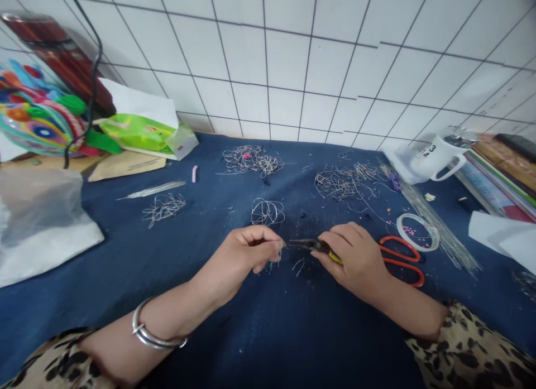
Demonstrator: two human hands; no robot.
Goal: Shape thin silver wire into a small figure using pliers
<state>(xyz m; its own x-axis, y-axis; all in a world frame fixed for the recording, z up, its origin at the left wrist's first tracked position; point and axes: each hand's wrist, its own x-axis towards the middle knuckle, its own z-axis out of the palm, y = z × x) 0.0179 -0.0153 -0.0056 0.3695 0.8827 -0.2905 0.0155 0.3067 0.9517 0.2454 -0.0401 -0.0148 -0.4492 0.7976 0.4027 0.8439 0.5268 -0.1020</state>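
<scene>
My left hand (247, 255) is closed in a pinch on a thin wire (285, 244), most of which its fingers hide. My right hand (354, 258) grips a pair of pliers (324, 248) with dark jaws and a yellow handle. The jaws point left toward my left fingertips; whether they hold the wire's end I cannot make out. A round wire frame of loops (267, 211) lies on the blue cloth just beyond my left hand. Below the pliers' tip is a small bent wire piece (298, 267). Red-handled scissors (402, 260) lie beside my right wrist.
Tangled wire pieces (343, 181) and bundled wire shapes (247, 159) lie farther back. At right are a ring-shaped container (417, 231) with pink beads, straight wires (439, 227) and a white mug (438, 157). A plastic bag (42, 221) and green packet (142, 133) sit left.
</scene>
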